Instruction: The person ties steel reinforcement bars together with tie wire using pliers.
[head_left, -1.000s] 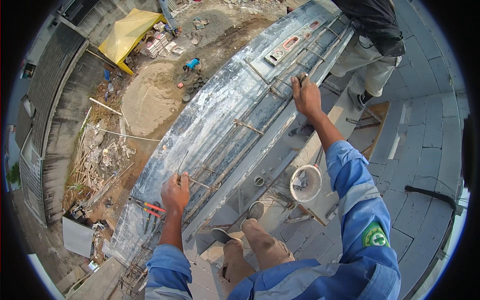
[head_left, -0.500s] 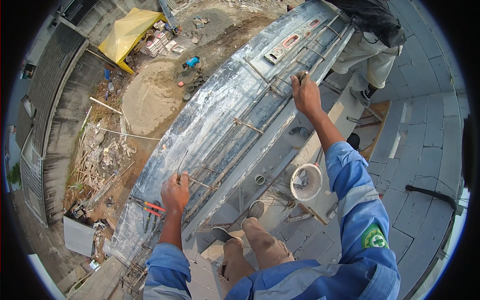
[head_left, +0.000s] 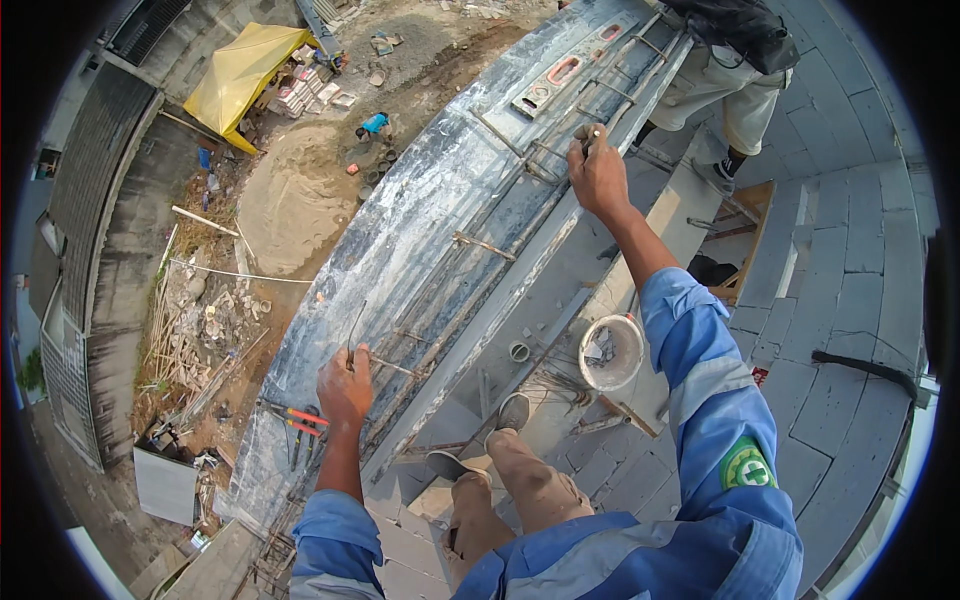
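Observation:
My left hand (head_left: 345,388) is closed on a thin, bent wire (head_left: 357,328) that sticks up above the fingers. It hovers beside a steel rebar cage (head_left: 484,246), made of long bars with short cross ties. Farther along the same cage, my right hand (head_left: 602,180) is closed round something small and dark, mostly hidden by the fingers. The cage lies lengthwise in a grey, plaster-smeared formwork trough (head_left: 350,270). Cutters with red-orange handles (head_left: 306,420) rest on the formwork near my left hand. A spirit level (head_left: 536,98) lies beyond my right hand.
A white bucket (head_left: 610,383) with rubble inside stands on the planks below my right arm. Another person (head_left: 750,115) in light trousers is at the far right. Beyond the formwork is a drop to the ground, with a sand pile (head_left: 285,215) and a yellow canopy (head_left: 235,80).
The whole view has shifted a little, with the scene sliding leftward. Both hands keep their grips and stay near the same places along the cage.

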